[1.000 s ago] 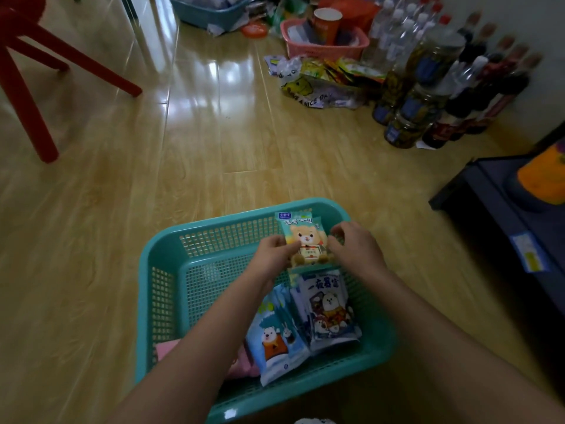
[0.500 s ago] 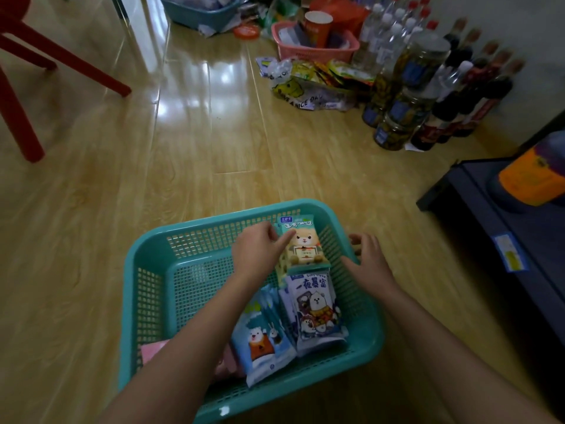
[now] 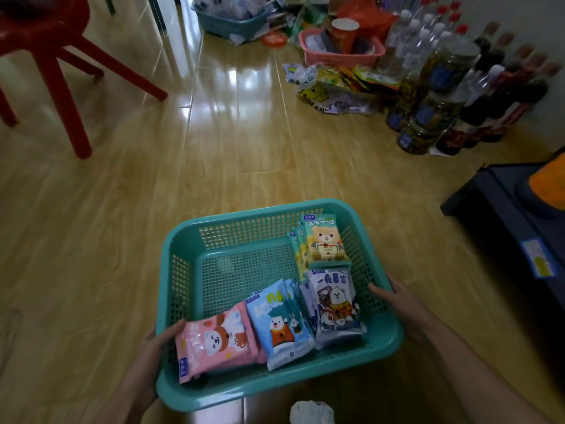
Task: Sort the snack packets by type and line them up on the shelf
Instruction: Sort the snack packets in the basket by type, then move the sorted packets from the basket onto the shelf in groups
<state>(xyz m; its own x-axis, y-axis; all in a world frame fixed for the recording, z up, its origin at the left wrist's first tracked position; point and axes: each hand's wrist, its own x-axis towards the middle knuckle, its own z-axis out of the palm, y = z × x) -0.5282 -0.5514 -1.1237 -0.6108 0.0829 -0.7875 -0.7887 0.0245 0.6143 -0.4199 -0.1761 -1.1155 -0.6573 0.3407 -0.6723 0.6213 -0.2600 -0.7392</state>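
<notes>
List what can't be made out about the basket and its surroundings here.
- Packet count per stack: head view, top pink packet, blue packet, purple packet and green packet cover those beneath.
- Dark shelf: head view, cut by right edge.
- White object: cut by bottom edge.
- Bottle labels: too small.

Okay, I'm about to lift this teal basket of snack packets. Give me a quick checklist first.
1. Left hand grips the teal basket at its near-left rim: ok.
2. Right hand holds the right rim: ok.
3. Types kept apart, pink packets, blue packets, purple packets, green packets: ok.
4. All packets inside the walls: ok.
5. Green packets steady: not ok, they lean on the far wall and may tip.
6. Room on the dark shelf: cannot tell, mostly out of view.
</notes>
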